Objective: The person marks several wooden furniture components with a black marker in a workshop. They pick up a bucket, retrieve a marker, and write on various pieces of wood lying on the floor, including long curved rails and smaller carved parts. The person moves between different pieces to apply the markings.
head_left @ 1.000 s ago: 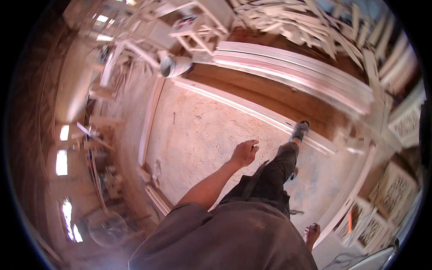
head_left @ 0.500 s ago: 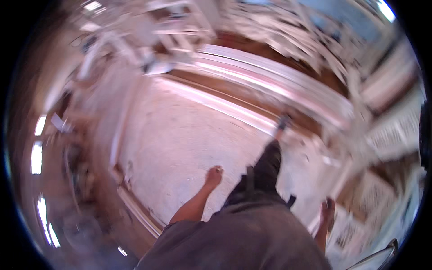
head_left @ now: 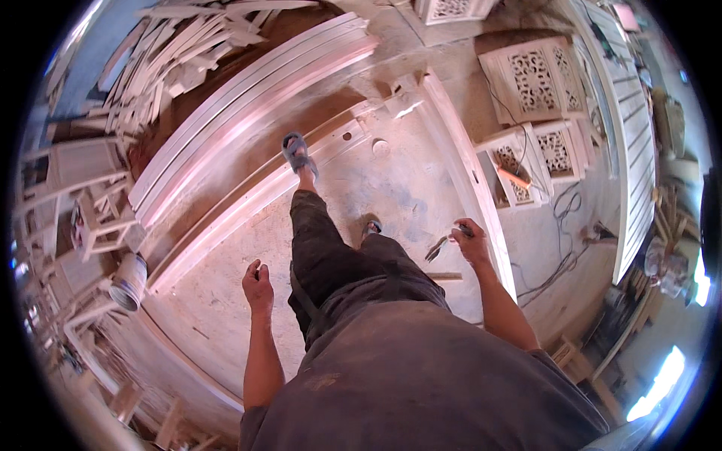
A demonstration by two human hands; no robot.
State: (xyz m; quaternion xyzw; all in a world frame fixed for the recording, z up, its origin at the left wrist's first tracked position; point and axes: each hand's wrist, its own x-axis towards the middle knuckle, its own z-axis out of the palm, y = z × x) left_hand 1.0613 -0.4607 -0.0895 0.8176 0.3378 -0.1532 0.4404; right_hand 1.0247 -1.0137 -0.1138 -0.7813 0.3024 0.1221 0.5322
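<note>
My left hand (head_left: 258, 288) hangs over the pale floor, its fingers loosely bent and slightly apart, with nothing visible in them. On the right, my right hand (head_left: 470, 239) is closed around a slim dark tool (head_left: 435, 249), whose narrow end sticks out to the left. Blur and the fingers hide its exact kind. Beneath that hand runs a long pale wooden beam (head_left: 468, 177), part of a large frame lying on the floor. My sandaled foot (head_left: 298, 153) is at the frame's far beam (head_left: 233, 203).
Stacked long boards (head_left: 248, 113) lie beyond the frame, with a heap of scrap wood (head_left: 177, 56) behind. A bucket (head_left: 129, 282) stands left. Right are carved panels (head_left: 535, 81), an orange-handled tool (head_left: 514, 177), loose cable (head_left: 564, 218) and a slatted panel (head_left: 636, 150).
My view and body have turned, so the board stack now lies at upper left and the carved panels at right. My right hand has come forward, showing the dark tool.
</note>
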